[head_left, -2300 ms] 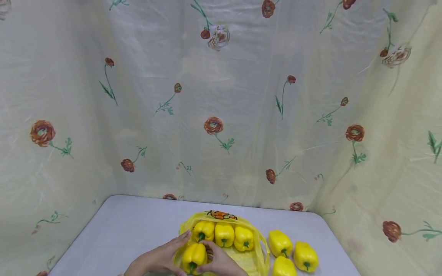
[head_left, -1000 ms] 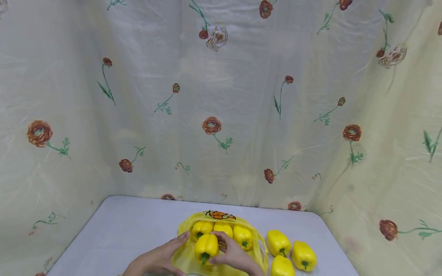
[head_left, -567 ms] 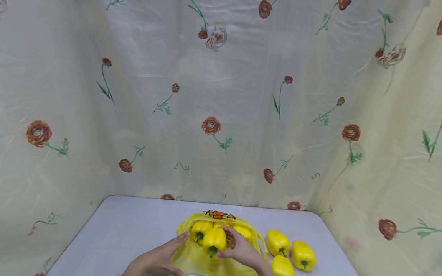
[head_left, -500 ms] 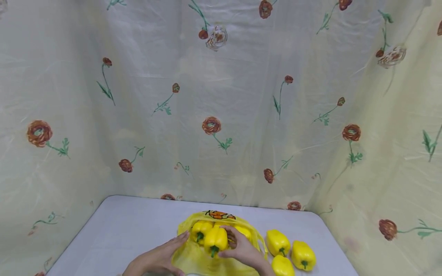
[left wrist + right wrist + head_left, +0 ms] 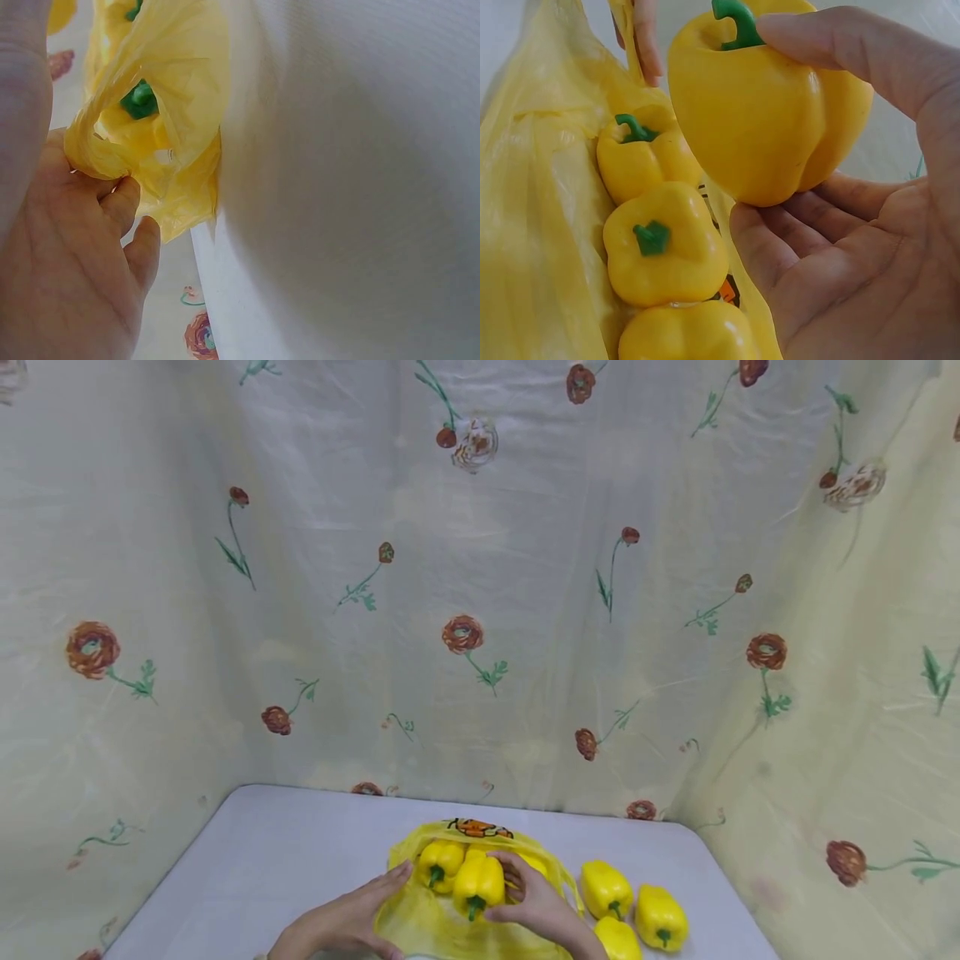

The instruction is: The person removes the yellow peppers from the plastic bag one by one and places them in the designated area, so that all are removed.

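My right hand (image 5: 534, 900) grips a yellow bell pepper (image 5: 478, 883), its thumb by the green stem and its fingers round the far side. The pepper is at the mouth of a yellow plastic bag (image 5: 431, 935), in front of a row of peppers inside. In the right wrist view, three yellow bell peppers (image 5: 664, 244) lie side by side in the bag. My left hand (image 5: 341, 920) is at the bag's left edge. The left wrist view shows its fingertips (image 5: 120, 206) curled over the rim of the bag (image 5: 187, 191), keeping the mouth spread.
Three more bell peppers (image 5: 606, 887) lie on the white table (image 5: 300, 835) to the right of the bag. A flowered curtain (image 5: 465, 693) closes off the back and both sides. An orange print (image 5: 480, 829) marks the bag's far edge.
My right hand has carried the bell pepper from beside my left hand to the right and slightly away, before the middle of the row. My left hand has stayed at the bag's edge.
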`<move>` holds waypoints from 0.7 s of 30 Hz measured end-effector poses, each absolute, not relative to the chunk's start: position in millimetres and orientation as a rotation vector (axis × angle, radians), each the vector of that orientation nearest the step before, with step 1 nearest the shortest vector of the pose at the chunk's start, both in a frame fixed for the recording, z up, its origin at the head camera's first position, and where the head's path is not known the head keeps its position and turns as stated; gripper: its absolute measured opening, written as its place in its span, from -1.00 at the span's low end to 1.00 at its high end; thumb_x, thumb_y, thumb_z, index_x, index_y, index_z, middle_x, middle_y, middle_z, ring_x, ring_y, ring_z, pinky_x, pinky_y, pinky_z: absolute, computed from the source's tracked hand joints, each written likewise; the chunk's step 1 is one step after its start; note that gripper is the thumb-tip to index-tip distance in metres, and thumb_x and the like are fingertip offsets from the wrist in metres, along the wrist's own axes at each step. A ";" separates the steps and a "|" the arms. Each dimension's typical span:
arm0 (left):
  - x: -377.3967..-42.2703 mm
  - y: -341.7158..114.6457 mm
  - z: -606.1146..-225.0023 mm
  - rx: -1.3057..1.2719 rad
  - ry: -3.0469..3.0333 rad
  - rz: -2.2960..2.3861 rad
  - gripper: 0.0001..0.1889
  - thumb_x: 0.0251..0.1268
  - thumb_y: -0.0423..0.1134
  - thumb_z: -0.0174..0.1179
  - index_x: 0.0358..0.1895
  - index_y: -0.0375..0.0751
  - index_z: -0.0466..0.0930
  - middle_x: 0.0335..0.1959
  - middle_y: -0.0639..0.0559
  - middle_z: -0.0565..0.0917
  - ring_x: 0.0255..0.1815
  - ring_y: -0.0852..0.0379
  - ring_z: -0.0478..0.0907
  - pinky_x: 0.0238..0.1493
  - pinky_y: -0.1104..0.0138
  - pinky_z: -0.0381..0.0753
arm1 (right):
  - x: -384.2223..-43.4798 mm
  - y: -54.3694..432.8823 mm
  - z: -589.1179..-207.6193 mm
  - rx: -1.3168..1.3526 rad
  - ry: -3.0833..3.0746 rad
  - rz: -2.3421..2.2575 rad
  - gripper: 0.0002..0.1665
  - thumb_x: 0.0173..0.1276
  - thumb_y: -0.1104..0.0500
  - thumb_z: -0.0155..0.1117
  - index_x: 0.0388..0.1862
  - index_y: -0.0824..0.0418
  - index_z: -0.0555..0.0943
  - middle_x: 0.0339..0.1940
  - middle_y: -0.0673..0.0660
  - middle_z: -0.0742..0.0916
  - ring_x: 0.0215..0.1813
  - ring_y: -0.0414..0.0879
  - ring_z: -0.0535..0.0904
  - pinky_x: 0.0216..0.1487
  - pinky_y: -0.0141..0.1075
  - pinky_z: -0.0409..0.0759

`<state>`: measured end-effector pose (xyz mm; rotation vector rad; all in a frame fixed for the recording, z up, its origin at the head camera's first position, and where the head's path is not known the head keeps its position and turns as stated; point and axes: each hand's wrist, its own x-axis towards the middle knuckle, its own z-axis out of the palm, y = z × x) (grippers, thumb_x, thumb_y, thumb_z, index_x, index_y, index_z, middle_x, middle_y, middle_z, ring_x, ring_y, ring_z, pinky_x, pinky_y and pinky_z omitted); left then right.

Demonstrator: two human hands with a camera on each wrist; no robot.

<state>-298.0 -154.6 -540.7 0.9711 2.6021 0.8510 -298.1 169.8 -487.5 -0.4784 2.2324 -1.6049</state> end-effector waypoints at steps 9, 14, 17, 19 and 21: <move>-300.7 -151.9 -544.9 0.910 2.595 0.864 0.12 0.08 0.22 0.32 0.55 -0.18 -0.15 0.58 -0.14 -0.08 0.54 -0.24 -0.02 0.42 -0.18 0.13 | -287.4 190.1 -484.1 -0.442 2.262 -1.579 -0.01 0.13 0.08 0.51 0.46 0.20 0.22 0.43 0.30 0.37 0.40 0.19 0.35 0.32 0.06 0.42; -298.2 -151.9 -542.9 0.923 2.596 0.868 0.11 0.09 0.23 0.30 0.55 -0.20 -0.16 0.58 -0.15 -0.08 0.54 -0.26 -0.02 0.41 -0.20 0.13 | -279.5 206.3 -484.0 -0.394 2.250 -1.569 0.01 0.14 0.07 0.49 0.47 0.24 0.18 0.46 0.34 0.31 0.41 0.26 0.30 0.35 0.16 0.34; -297.6 -152.0 -541.2 0.917 2.592 0.874 0.12 0.09 0.24 0.30 0.55 -0.18 -0.17 0.59 -0.14 -0.09 0.54 -0.26 -0.02 0.41 -0.20 0.14 | -275.6 217.6 -486.3 -0.387 2.255 -1.567 0.00 0.15 0.06 0.49 0.47 0.25 0.18 0.46 0.34 0.31 0.42 0.28 0.27 0.36 0.20 0.29; -297.6 -152.0 -540.7 0.913 2.590 0.873 0.13 0.08 0.24 0.30 0.56 -0.18 -0.18 0.59 -0.14 -0.09 0.54 -0.26 -0.02 0.40 -0.20 0.14 | -273.0 225.0 -488.0 -0.393 2.262 -1.569 0.00 0.16 0.06 0.48 0.47 0.26 0.18 0.46 0.33 0.32 0.42 0.28 0.27 0.37 0.22 0.28; -297.9 -151.8 -541.3 0.905 2.592 0.866 0.13 0.08 0.25 0.30 0.56 -0.18 -0.17 0.59 -0.14 -0.09 0.54 -0.26 -0.01 0.40 -0.20 0.15 | -270.3 232.3 -489.5 -0.399 2.268 -1.570 -0.01 0.18 0.06 0.47 0.47 0.28 0.17 0.45 0.33 0.33 0.42 0.26 0.28 0.37 0.22 0.27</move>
